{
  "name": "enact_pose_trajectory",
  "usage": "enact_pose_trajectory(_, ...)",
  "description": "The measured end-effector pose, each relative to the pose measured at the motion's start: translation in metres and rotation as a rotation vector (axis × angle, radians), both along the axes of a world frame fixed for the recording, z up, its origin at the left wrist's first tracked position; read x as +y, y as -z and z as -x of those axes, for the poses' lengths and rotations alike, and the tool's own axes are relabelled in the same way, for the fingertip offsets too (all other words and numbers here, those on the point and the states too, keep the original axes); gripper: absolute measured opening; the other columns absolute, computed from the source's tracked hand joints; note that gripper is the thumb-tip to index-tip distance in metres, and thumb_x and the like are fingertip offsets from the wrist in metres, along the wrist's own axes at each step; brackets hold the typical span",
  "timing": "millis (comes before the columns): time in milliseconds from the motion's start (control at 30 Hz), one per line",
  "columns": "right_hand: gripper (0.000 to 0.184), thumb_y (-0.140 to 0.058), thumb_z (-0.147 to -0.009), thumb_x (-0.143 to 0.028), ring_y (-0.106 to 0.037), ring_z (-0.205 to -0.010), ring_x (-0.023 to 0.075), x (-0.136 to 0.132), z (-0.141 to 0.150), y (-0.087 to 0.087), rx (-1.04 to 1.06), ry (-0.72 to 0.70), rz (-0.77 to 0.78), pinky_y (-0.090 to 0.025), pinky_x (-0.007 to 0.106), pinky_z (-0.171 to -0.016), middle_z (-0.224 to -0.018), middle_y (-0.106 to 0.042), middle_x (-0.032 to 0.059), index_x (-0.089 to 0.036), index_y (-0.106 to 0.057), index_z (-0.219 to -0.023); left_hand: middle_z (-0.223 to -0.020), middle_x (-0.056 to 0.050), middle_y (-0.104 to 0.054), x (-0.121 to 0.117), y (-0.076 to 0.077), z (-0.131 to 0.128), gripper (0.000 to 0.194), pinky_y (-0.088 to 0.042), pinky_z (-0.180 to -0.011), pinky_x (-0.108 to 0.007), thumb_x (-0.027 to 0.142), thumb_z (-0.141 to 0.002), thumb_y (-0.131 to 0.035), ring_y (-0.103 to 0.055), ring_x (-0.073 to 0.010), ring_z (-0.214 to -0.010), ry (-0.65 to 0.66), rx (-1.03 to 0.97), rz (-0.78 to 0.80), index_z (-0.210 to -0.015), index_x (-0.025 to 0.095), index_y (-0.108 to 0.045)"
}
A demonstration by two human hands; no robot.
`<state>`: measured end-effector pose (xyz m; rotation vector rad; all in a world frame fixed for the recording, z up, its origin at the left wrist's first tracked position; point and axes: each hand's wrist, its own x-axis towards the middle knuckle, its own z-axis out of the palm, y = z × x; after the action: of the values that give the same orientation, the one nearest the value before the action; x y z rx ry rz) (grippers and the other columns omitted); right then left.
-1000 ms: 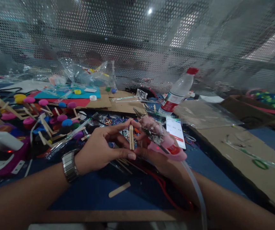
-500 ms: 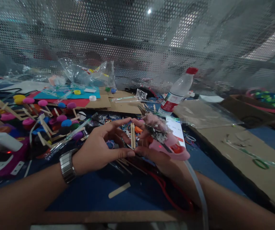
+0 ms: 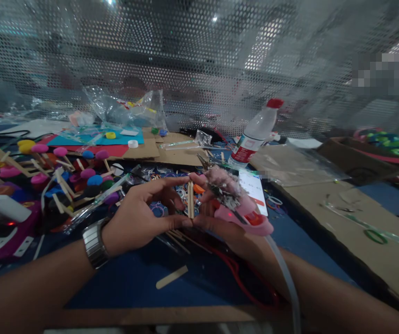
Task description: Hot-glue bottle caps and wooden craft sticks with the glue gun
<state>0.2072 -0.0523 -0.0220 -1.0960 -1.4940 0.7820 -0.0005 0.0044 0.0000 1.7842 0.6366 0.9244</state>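
Note:
Two or so craft sticks, pressed together side by side, stand upright between my two hands. My left hand, with a metal-banded watch on its wrist, pinches them with thumb below and index finger above. From the other side, the thumb and fingertips of my right hand close on the same sticks. A pink glue gun with a small red light sits over my right hand, its front coated in greyish fluff and a clear glue stick trailing from its rear. Whether my right hand also grips it, I cannot tell.
A loose craft stick lies near the front edge. Pompom-topped stick pieces and a purple glue gun crowd the left. Behind my right hand are a phone and a bottle; red-handled scissors lie below.
My hands and the sticks keep nearly the same pose. The whole view has shifted slightly, and the fingertips sit a little closer together around the sticks.

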Motion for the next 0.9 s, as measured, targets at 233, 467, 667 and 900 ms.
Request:
enact_pose_trajectory(233,0.032,-0.091,-0.072,-0.038,-0.066,-0.068,0.0210,0.0005,0.0024,-0.0033,0.030,0.007,0.016,-0.054,0.034,-0.057,-0.077,-0.071,-0.0004,-0.029,-0.067,-0.091,-0.083,-0.002,-0.073,0.0005,-0.0021,0.0002,0.066,-0.058,-0.078,-0.026,0.029,-0.074,-0.091,-0.069,-0.0147,-0.077,0.027,0.010,0.019,-0.134,0.017,-0.066)
enact_pose_trajectory(467,0.031,-0.092,-0.070,-0.038,-0.067,-0.071,0.0234,0.0012,0.0016,-0.0016,0.020,0.020,-0.006,-0.055,0.036,-0.056,-0.076,-0.069,-0.0003,-0.030,-0.068,-0.087,-0.085,-0.003,-0.072,0.0001,-0.0042,0.0013,0.067,-0.057,-0.077,-0.026,0.028,-0.074,-0.090,-0.069,-0.0152,-0.078,0.029,0.035,0.006,-0.135,0.017,-0.065)
enact_pose_trajectory(667,0.035,-0.092,-0.071,-0.035,-0.058,-0.055,0.0154,0.0006,-0.0012,-0.0009,0.021,-0.007,0.018,-0.053,0.032,-0.054,-0.071,-0.063,-0.0057,-0.030,-0.068,-0.096,-0.085,-0.003,-0.073,0.0022,-0.0031,0.0001,0.065,-0.057,-0.077,-0.026,0.028,-0.072,-0.091,-0.068,-0.0152,-0.077,0.015,0.022,0.005,-0.131,0.016,-0.067)
enact_pose_trajectory(900,0.030,-0.092,-0.071,-0.033,-0.058,-0.057,0.0152,0.0016,-0.0032,0.0027,0.001,-0.011,-0.005,-0.052,0.032,-0.056,-0.069,-0.062,-0.0053,-0.028,-0.066,-0.084,-0.083,-0.003,-0.073,0.0000,-0.0039,0.0010,0.064,-0.058,-0.075,-0.026,0.027,-0.071,-0.092,-0.068,-0.0150,-0.075,0.006,0.009,-0.017,-0.129,0.015,-0.069)
